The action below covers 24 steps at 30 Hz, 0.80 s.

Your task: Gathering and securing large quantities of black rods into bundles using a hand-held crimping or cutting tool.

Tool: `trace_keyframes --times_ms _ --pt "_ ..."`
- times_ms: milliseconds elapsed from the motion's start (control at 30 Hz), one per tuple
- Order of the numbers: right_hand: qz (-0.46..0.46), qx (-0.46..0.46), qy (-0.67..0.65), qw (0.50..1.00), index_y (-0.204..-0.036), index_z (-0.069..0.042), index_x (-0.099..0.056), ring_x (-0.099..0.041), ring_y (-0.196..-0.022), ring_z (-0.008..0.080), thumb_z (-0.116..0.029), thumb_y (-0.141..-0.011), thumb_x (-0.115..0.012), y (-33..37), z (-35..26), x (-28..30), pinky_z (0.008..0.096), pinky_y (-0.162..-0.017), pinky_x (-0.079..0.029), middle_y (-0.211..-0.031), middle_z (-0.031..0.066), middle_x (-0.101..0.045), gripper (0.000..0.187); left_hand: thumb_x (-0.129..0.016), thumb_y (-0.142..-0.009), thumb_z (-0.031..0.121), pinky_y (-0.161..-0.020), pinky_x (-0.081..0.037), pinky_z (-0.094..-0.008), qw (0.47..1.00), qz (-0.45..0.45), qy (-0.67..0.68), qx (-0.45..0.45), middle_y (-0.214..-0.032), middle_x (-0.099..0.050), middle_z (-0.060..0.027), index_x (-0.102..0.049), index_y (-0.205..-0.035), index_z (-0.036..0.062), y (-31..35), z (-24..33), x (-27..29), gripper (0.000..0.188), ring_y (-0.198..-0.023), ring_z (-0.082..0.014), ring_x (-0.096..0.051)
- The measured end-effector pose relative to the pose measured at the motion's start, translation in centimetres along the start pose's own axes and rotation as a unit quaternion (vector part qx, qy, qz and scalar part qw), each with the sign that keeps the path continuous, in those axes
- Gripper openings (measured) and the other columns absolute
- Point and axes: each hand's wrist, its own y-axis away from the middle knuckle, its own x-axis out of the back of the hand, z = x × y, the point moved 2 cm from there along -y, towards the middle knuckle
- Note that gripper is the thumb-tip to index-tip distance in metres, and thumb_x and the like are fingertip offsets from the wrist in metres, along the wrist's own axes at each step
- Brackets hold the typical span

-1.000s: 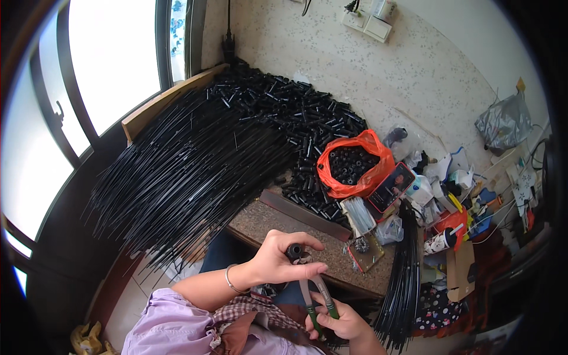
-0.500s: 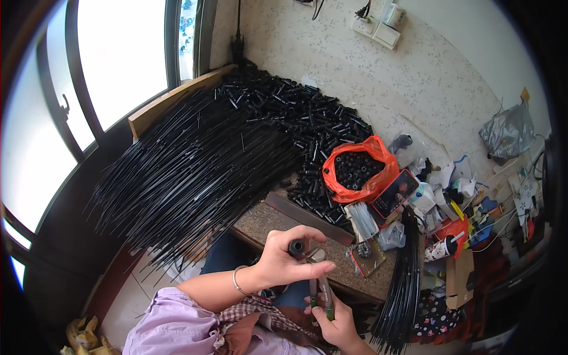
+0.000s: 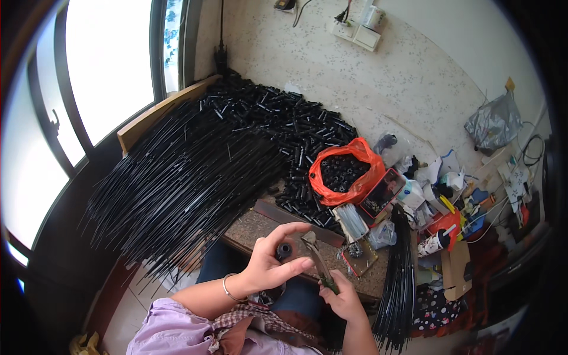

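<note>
Pliers [image 3: 320, 263] now farther from black tube [image 3: 284, 251], left fingers [image 3: 289, 229] clamped on tube, right fingers [image 3: 341, 281] clamped on green handles [image 3: 329, 284]

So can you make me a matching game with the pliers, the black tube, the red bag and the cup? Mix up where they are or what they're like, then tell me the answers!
Things:
1. pliers
2. black tube
3. red bag
4. cup

Clues:
A. has a straw sticking out
B. held in the left hand
C. open, with small black pieces inside
D. held in the right hand

Right pairs: 1-D, 2-B, 3-C, 4-A
</note>
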Motion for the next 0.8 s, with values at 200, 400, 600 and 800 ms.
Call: trace_keyframes --times_ms 200,400,600,800 --pt "0.092 -0.101 0.357 0.924 -0.099 0.000 -0.052 -0.055 -0.087 0.0307 -0.039 -0.080 -0.060 -0.4 7.0 -0.3 0.0394 -0.071 -0.046 -0.092 0.0141 -0.051 0.045 -0.064 -0.079 0.017 -0.048 -0.030 -0.0180 1.000 -0.023 -0.007 0.003 -0.057 -0.049 0.0022 -0.059 -0.100 -0.0026 1.0 -0.2 0.6 0.029 -0.051 -0.0032 -0.042" --pt "0.102 -0.081 0.438 0.889 -0.108 -0.002 -0.051 -0.047 -0.093 0.0267 -0.036 -0.078 -0.062 -0.3 9.4 -1.5 0.0385 -0.079 -0.040 -0.096 0.0101 -0.050 0.047 -0.067 -0.077 0.017 -0.047 -0.029 -0.0186 0.995 0.014 0.097 -0.021 -0.058 -0.049 0.0006 -0.052 -0.105 -0.0073 1.7 0.9 0.7 0.040 -0.050 -0.0045 -0.041" --pt "0.074 0.014 0.310 0.948 -0.128 -0.005 -0.039 -0.041 -0.111 0.0291 -0.034 -0.077 -0.064 0.3 6.0 -1.7 0.0402 -0.092 -0.035 -0.115 0.0113 -0.047 0.064 -0.060 -0.084 0.033 -0.036 -0.021 -0.0184 0.968 0.106 0.191 -0.123 -0.052 -0.033 0.0036 -0.039 -0.113 -0.0047 -0.9 5.7 0.2 0.052 -0.040 -0.0031 -0.029" --pt "0.071 0.060 -0.010 0.996 -0.134 -0.006 -0.033 -0.057 -0.084 0.0210 -0.010 -0.073 -0.071 3.7 1.6 -0.8 0.0316 -0.080 -0.044 -0.097 0.0115 -0.059 0.072 -0.043 -0.082 0.057 -0.068 -0.033 -0.0297 0.941 0.079 0.203 -0.261 -0.095 -0.039 -0.0081 -0.025 -0.133 0.0025 -3.2 7.3 -0.7 0.077 -0.084 -0.0161 -0.039"
